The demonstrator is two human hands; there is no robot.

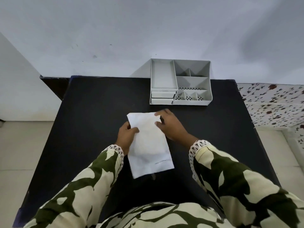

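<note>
One paper sheet [148, 145], faint unreadable scribble [160, 162]

The person wears a loose long-sleeved cloth garment [156, 214] printed with large, irregular dark olive-green patches on a pale cream ground, the same print covering the chest and both arms. The wide left sleeve [85, 183] and the wide right sleeve [238, 183] each end at the wrist in a narrow off-white lace trim [116, 148] of small loops with a scalloped edge. The left hand [126, 135] and right hand [171, 125] are bare.
</note>
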